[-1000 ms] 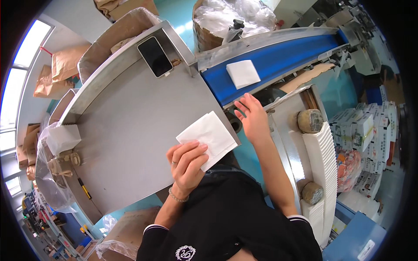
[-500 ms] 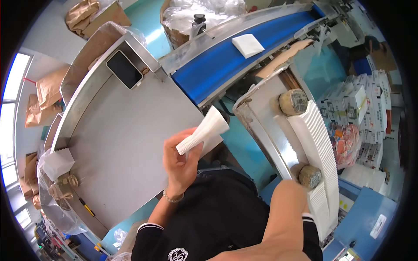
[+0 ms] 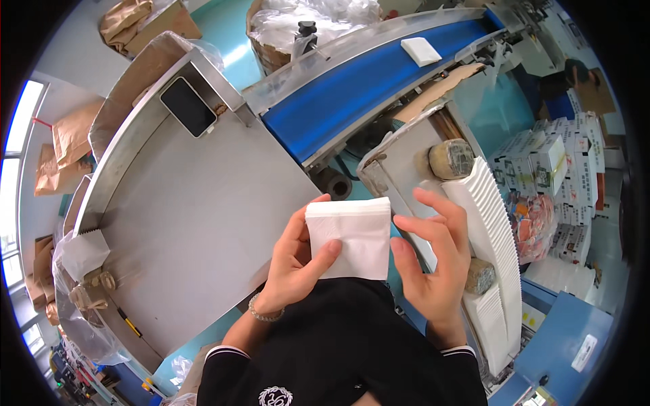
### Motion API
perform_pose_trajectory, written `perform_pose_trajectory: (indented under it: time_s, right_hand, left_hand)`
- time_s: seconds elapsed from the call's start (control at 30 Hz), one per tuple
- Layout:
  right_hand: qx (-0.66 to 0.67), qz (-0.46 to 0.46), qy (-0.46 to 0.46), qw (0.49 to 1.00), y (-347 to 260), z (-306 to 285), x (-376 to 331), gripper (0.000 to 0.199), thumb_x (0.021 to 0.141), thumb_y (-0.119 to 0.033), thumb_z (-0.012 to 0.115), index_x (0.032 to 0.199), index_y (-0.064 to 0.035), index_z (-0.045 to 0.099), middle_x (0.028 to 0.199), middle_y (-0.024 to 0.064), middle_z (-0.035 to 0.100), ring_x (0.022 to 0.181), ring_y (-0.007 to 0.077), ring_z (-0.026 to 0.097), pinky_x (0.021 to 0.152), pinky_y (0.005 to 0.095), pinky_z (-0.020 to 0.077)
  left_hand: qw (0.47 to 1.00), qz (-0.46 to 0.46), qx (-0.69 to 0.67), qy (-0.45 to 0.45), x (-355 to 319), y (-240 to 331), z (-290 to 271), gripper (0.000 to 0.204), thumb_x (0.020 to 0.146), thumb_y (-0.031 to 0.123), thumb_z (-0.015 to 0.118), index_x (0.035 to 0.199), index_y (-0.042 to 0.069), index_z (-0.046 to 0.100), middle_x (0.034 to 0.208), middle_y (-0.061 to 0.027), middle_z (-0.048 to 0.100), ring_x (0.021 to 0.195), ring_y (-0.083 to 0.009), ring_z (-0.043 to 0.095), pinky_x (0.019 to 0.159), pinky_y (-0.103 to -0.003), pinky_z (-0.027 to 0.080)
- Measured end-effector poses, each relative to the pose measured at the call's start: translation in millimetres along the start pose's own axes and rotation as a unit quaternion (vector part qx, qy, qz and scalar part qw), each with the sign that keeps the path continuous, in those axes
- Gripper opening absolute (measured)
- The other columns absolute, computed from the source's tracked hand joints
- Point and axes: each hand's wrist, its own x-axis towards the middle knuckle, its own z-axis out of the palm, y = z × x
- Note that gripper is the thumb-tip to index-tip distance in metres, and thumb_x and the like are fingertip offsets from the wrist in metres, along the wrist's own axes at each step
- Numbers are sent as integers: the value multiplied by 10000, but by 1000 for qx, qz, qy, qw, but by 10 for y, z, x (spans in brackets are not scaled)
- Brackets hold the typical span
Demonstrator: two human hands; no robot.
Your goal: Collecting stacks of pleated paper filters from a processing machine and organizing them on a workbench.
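Note:
My left hand [image 3: 294,267] grips a white stack of folded napkins [image 3: 352,237] at its left edge, thumb across the front, holding it up in front of my chest. My right hand [image 3: 433,260] is beside the stack's right edge, fingers spread, fingertips close to it or just touching; I cannot tell which. Another white napkin pack [image 3: 420,51] lies on the blue conveyor belt [image 3: 352,91] far ahead. A long row of white stacked napkins [image 3: 491,223] runs along a metal rack at my right.
A grey metal table [image 3: 196,223] lies to my left with a black phone-like device [image 3: 188,106] at its far corner. Brown paper bags [image 3: 71,135] and plastic-lined bins stand beyond it. Stacked cartons [image 3: 552,169] sit at the right.
The napkin stack, lifted off the table by my left hand, now faces me squarely. My right hand has come up beside it. The pack on the belt has travelled farther away.

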Motion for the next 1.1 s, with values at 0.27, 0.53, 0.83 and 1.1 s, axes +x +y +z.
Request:
perform_pose_trajectory:
  time_s: [0.27,0.53,0.83,1.1]
  right_hand:
    - [228,131,-26,964,285,39,-88,294,936,-110,582,1202,14,576,1160,129,606,1046,182,577,859,289,442]
    - [251,145,-229,929,335,13,-181,267,778,-22,727,1037,-17,661,983,79,666,884,152,622,691,259,475]
    - [185,83,-200,959,249,49,-254,314,736,-12,745,1032,-18,643,1071,103,634,922,244,634,794,310,505]
    - [33,-51,-144,988,243,186,-319,213,790,-65,663,995,-53,607,909,89,651,827,264,632,738,355,465]
  left_hand:
    - [995,-51,42,-75,-24,-71,13,428,910,-51,583,1321,19,488,1216,-82,584,1097,-147,567,928,-294,464]
    - [916,193,345,-62,77,-150,-45,277,750,-34,718,988,101,674,1117,-68,649,1165,-305,543,958,-393,437]
    - [939,197,275,-57,20,-342,-70,500,676,-219,582,1100,45,591,1138,-69,647,1198,-300,557,925,-368,495]
    - [939,180,290,-49,-10,-325,-97,467,762,-190,613,1153,2,443,1156,-128,627,1167,-288,578,994,-388,480]
